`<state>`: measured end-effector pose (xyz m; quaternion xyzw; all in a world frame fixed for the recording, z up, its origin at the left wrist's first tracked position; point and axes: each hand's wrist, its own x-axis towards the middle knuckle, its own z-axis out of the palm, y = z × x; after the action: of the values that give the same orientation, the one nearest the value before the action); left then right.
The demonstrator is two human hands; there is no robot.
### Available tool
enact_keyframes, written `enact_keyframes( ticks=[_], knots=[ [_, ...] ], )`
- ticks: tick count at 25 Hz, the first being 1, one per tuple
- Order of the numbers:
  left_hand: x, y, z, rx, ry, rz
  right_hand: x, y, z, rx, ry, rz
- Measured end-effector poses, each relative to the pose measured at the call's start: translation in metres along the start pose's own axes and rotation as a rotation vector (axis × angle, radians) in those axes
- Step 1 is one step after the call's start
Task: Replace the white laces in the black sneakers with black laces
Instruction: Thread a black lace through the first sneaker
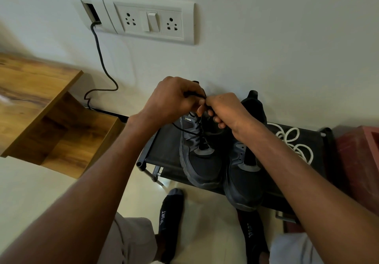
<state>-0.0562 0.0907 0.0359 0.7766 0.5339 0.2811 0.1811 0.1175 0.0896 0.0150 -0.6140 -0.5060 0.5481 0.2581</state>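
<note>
Plain off-white wall with a white socket-and-switch panel (147,20) up top, a dark cable (100,58) trailing down from it, and a brown wooden shelf unit (41,107) off to the side. Low against the wall sits a small black fabric-topped shoe rack (164,153), and that's where it's all happening.

Two black mesh sneakers with grey trim sit side by side on the rack, toes pointing back at the person. The left hand (172,99) and right hand (225,109) meet just above the collar end of the left sneaker (201,161). Both are curled up tight, pinching the thin black lace (194,95) between them. The fingertips nearly touch, with the lace running across from one hand to the other and then dropping straight down from the fingers into the top eyelets. Looks to me like they're tying it off or doing the last crossing, so this shoe is nearly done.

The right sneaker (242,181) lies below and just beside the right hand's fingers, and I can't see any lace in it. The removed white rope-like laces (293,142) lie in a loose heap on the rack, well out past the right hand. The right hand is the nearer one for that shoe. Person's standing in dark socks (170,210).
</note>
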Motion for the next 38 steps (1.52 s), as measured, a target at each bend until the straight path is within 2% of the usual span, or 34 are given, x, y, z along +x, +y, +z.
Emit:
enact_keyframes(
  ticks=[3,6,8,10,15,18,19,20,21,22,23,24,25,26,28,30,31,35,36,38],
  knots=[
    [0.000,0.006,-0.001,-0.268,-0.054,-0.124,0.002,0.002,0.002,-0.028,0.073,-0.082],
    [0.003,0.010,-0.005,-0.651,-0.139,-0.476,0.005,0.006,-0.002,-0.258,0.315,-0.364],
    [0.005,0.007,-0.005,-0.819,-0.202,-0.636,0.005,0.006,-0.001,-0.313,0.296,-0.466],
    [0.007,0.002,-0.002,-0.933,-0.226,-0.712,0.004,0.005,0.003,-0.261,0.210,-0.466],
    [0.005,0.001,-0.004,-1.027,-0.167,-0.784,-0.009,-0.009,-0.001,0.067,0.040,-0.381],
    [0.005,-0.005,-0.005,-1.040,-0.139,-0.821,-0.014,-0.019,-0.013,0.582,-0.053,-0.295],
    [0.005,-0.006,-0.005,-1.047,-0.131,-0.830,-0.012,-0.022,-0.020,0.784,-0.044,-0.262],
    [0.005,-0.006,-0.005,-1.048,-0.125,-0.836,-0.009,-0.023,-0.027,0.935,0.038,-0.245],
    [0.005,-0.007,-0.006,-1.044,-0.121,-0.840,-0.007,-0.023,-0.034,0.975,0.196,-0.243],
    [0.005,-0.007,-0.006,-1.037,-0.119,-0.843,-0.004,-0.020,-0.041,0.837,0.408,-0.265],
    [0.005,-0.006,-0.006,-1.027,-0.124,-0.842,0.000,-0.014,-0.048,0.506,0.639,-0.294],
    [0.005,-0.005,-0.006,-1.019,-0.130,-0.837,0.002,-0.007,-0.052,0.114,0.793,-0.284],
    [0.006,-0.003,-0.005,-1.009,-0.139,-0.829,0.003,-0.001,-0.050,-0.211,0.835,-0.288],
    [0.007,0.000,-0.003,-1.000,-0.149,-0.820,0.003,0.004,-0.045,-0.420,0.792,-0.346],
    [0.008,0.005,0.000,-0.991,-0.172,-0.802,0.003,0.006,-0.032,-0.485,0.582,-0.486],
    [0.008,0.008,0.002,-0.995,-0.191,-0.783,-0.002,0.002,-0.016,-0.379,0.319,-0.534],
    [0.008,0.008,0.003,-1.000,-0.194,-0.779,-0.003,0.002,-0.011,-0.311,0.244,-0.520],
    [0.007,0.004,0.004,-0.963,-0.189,-0.744,-0.002,0.000,-0.011,-0.181,0.263,-0.525],
    [0.006,0.001,0.002,-0.854,-0.171,-0.729,0.000,0.000,-0.014,-0.164,0.321,-0.492],
    [0.003,-0.012,0.001,-0.432,-0.104,-0.689,0.005,0.004,-0.027,-0.275,0.530,-0.354]
  ],
)
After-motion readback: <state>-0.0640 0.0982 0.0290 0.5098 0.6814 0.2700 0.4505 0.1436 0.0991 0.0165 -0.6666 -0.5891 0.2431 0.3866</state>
